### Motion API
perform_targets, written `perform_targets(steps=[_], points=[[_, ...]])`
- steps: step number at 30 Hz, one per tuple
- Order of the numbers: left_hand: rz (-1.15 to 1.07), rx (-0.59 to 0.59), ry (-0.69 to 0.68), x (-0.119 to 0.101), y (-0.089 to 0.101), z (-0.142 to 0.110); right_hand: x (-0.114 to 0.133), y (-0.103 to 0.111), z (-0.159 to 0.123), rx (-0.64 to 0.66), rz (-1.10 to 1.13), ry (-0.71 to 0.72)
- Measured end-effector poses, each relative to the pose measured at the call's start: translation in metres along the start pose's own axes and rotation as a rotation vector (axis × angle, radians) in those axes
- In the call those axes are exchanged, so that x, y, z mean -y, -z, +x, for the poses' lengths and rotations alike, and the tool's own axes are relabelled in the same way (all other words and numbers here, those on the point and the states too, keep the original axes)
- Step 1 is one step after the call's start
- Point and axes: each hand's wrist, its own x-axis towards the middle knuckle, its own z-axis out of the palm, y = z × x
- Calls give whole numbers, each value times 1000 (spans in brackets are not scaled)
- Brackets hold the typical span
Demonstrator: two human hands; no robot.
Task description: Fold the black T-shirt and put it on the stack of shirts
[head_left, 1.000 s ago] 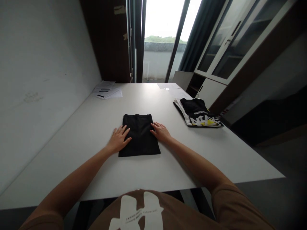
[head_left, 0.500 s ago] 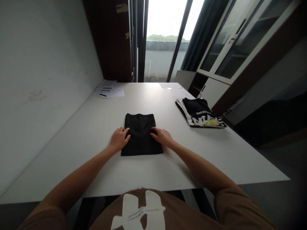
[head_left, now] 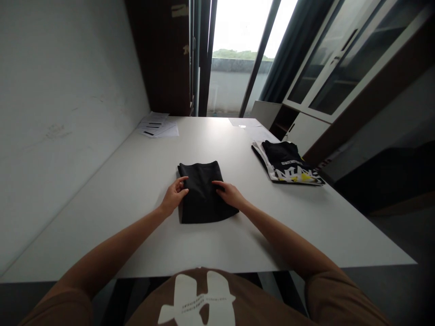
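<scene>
A folded black garment (head_left: 205,199) is in front of me on the white table, its surface slightly creased and its lower right corner bent outward. My left hand (head_left: 175,194) grips its left edge, thumb and index finger on top and the other fingers curled at the side. On the right edge my right hand (head_left: 231,194) has a similar hold, its thumb and index finger over the cloth. The left side looks raised a little off the table. What kind of garment it is, I cannot tell.
To the right lies a stack of folded clothes (head_left: 288,163), black and white with yellow print. Papers (head_left: 158,125) rest at the far left by the wall, and more sheets (head_left: 251,129) at the far right. The white table (head_left: 136,181) meets the wall on the left.
The garment has shifted slightly to the right and its left side has come up. Both hands now grip its edges more closely. The view has turned a little.
</scene>
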Motion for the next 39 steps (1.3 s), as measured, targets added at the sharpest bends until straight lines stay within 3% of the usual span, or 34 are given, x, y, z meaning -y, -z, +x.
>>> perform_targets(steps=[6, 10, 13, 18, 21, 26, 29, 31, 34, 37, 39], points=[[177, 99, -250, -24, -14, -21, 42, 2, -20, 20, 5, 150], [134, 216, -241, -29, -21, -28, 57, -4, -28, 115, 138, 177], [7, 244, -158, -25, -25, -27, 57, -10, -27, 159, 264, 64], [-19, 301, -81, -12, -29, -28, 51, -15, -23, 134, 356, -149], [-60, 241, -71, -4, -27, -25, 47, -18, -22, 108, 335, -142], [70, -45, -61, 5, -11, -8, 42, -21, -23, 88, 254, -97], [122, -96, -20, 11, -4, 0, 42, -20, -24, 52, 185, -33], [127, -25, -6, 14, -3, 1, 42, -18, -23, 26, 146, 18], [126, 186, 11, 15, -3, -2, 43, -15, -20, 25, 110, 69], [118, 359, 34, 10, -5, -6, 40, -13, -15, 46, 77, 25], [145, 392, 35, 5, -6, -9, 36, -12, -12, 46, 71, -28]])
